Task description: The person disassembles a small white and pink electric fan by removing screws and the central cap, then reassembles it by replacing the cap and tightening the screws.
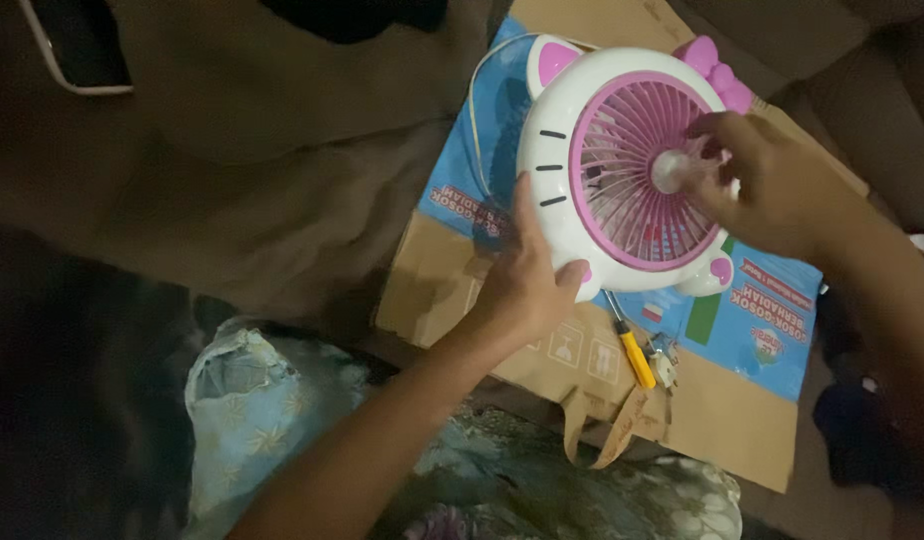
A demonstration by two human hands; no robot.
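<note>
Steadying fan [622, 160] rim at 7 o'clock, left hand [527, 285] clamped; right hand [757, 180] pinched hub; grille on, screwdriver [632, 352] idle.

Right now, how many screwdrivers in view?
1. The screwdriver, yellow handle, lies on the cardboard just below the fan, between the left hand and right hand. Others may be hidden under the fan.

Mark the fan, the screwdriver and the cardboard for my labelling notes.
fan [542, 190]: head view, white left rim.
screwdriver [637, 358]: head view, yellow handle.
cardboard [722, 420]: head view, bare brown part.
</note>
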